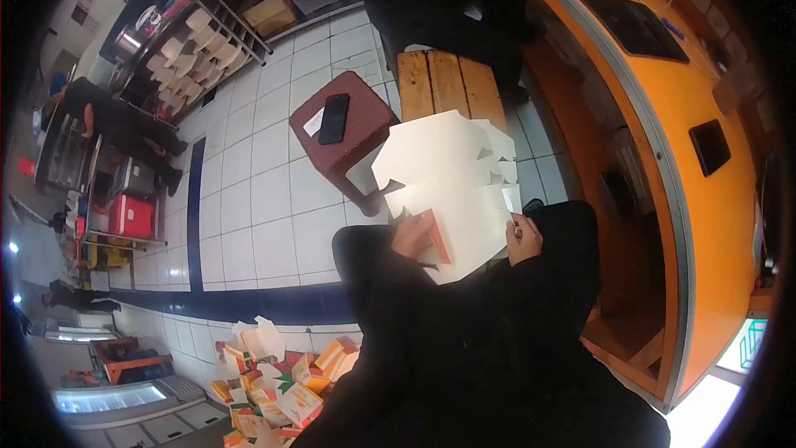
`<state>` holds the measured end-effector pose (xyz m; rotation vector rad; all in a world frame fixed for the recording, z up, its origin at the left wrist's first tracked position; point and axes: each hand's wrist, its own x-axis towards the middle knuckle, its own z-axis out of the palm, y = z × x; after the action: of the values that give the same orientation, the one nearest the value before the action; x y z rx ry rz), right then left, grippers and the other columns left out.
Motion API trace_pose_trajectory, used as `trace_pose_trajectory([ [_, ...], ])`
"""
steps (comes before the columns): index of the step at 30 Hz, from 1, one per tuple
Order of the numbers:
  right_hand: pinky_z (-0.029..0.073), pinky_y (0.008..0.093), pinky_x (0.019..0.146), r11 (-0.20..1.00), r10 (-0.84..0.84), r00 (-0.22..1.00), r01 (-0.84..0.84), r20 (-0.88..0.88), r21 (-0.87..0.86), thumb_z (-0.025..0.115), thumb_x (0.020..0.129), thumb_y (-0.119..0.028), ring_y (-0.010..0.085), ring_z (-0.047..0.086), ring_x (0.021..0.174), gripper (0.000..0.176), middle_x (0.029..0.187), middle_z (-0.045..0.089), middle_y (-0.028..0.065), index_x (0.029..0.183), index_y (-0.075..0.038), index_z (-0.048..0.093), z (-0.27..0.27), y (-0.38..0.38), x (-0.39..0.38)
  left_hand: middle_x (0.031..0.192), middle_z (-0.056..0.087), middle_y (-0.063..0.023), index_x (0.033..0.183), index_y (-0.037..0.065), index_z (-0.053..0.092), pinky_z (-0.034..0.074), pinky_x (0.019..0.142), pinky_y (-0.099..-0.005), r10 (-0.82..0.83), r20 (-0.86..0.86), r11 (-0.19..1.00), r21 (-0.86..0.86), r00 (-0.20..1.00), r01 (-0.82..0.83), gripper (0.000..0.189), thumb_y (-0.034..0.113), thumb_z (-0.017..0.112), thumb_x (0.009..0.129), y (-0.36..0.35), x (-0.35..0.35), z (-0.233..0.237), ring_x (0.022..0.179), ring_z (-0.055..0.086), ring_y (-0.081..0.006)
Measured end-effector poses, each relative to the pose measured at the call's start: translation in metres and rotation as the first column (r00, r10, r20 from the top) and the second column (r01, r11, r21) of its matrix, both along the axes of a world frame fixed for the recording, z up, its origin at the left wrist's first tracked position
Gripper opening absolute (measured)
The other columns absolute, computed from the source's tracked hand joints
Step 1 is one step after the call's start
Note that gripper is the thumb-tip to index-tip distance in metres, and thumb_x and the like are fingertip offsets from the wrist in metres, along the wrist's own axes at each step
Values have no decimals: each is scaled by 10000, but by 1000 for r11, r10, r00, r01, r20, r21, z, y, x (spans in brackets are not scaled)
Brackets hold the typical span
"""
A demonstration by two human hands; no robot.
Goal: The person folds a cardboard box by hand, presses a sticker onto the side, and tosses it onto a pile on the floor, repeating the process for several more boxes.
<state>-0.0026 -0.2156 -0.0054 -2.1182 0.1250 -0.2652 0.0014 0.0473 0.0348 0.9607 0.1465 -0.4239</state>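
White cardboard sheets (pixel 452 178) lie over the lap, near the wooden tabletop (pixel 448 83).
Left hand (pixel 410 236): grip closed on the near-left edge; right hand (pixel 524 239): grip closed at the near-right edge.

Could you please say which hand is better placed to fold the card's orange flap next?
Probably the left hand: it touches the orange flap, while the right hand is across the white card.

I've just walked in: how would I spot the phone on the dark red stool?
Left of the wooden bench, on the white tiled floor, stands a dark red stool. The phone is the black slab on its top, overlapping a white paper, which sets it apart from the two dark devices on the orange counter.
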Motion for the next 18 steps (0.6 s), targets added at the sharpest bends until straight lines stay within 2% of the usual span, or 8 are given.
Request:
trace_pose_trajectory([
  [2,526,311,645,1000,-11,1000,11,9,-18,608,890,-93,244,647,713,172,909,642,133,1041,-28,659,1,0,0,1243,580,-136,1339,-34,444,492,953,-411,-6,46,1000,17,999,5,604,366,620,922,3,0,-4,1102,618,-241],
  [4,524,310,644,999,-25,1000,26,18,-35,607,888,-90,248,643,706,170,900,640,131,1038,-32,660,1,-1,0,1227,590,-142,1366,-30,410,516,927,-416,-76,1,997,34,997,76,630,320,645,898,6,1,-18,1105,619,-251],
  [8,508,323,614,995,-43,999,45,23,-89,611,884,-92,249,632,688,154,875,637,121,1018,-37,662,1,0,-1,1214,596,-139,1343,-37,421,539,896,-417,-92,-25,994,58,995,93,572,219,658,889,4,1,-30,1109,619,-252],
  [10,502,329,605,995,-44,999,46,21,-83,612,883,-93,252,629,690,149,869,637,118,1012,-39,662,1,1,-1,1207,595,-136,1313,-42,426,551,893,-419,-12,-104,983,183,994,31,507,138,648,894,2,6,-47,1104,621,-254],
  [12,503,366,602,992,-47,994,58,101,-112,594,894,-112,290,621,667,159,884,624,145,1022,-39,654,1,2,0,1201,596,-134,1305,-34,428,559,886,-417,57,-112,986,164,992,-38,487,110,645,894,-2,7,-50,1090,627,-252],
  [14,504,366,605,989,-59,995,70,85,-131,595,894,-114,289,621,667,155,890,627,142,1019,-44,653,6,2,-1,1195,597,-132,1296,-27,431,567,879,-416,121,-120,984,147,985,-103,468,82,642,894,-8,5,-45,1077,634,-249],
  [16,505,366,609,985,-75,995,85,70,-149,595,893,-116,288,622,667,151,895,629,139,1017,-49,653,7,2,-2,1151,615,-95,1267,-15,500,549,815,-333,125,-92,990,76,988,-118,460,142,688,877,-18,0,-18,1020,637,-196],
  [18,510,361,624,985,-104,991,114,82,-132,598,893,-119,285,629,671,148,879,632,133,1009,-46,653,4,1,-2,1170,608,-113,1295,-8,460,563,840,-372,124,-96,988,101,988,-114,488,89,682,871,-19,1,-24,1041,637,-218],
])
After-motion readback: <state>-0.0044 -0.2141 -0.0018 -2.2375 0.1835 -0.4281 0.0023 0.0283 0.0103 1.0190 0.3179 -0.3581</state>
